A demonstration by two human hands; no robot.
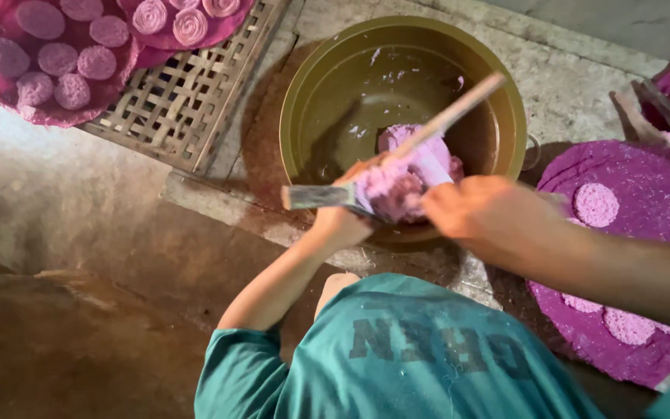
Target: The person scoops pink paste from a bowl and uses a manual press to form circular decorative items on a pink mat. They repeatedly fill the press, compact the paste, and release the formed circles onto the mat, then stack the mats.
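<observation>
My left hand [343, 225] is closed around a lump of pink paste [405, 174] and the lower end of a wooden stick [451, 112], which slants up to the right over the basin. My right hand [478, 213] grips the handle end of a flat metal blade [316, 196]. The blade passes under the paste and its tip sticks out to the left. Both hands are over the near rim of a round olive-brown basin [304, 85], which has pink smears inside.
A woven bamboo mat [188, 109] lies at the upper left with pink discs on pink cloth [56, 62]. At the right is a round pink tray [645, 194] with flat discs. A stone ledge [219, 202] runs below the basin. My green shirt [412, 349] fills the bottom.
</observation>
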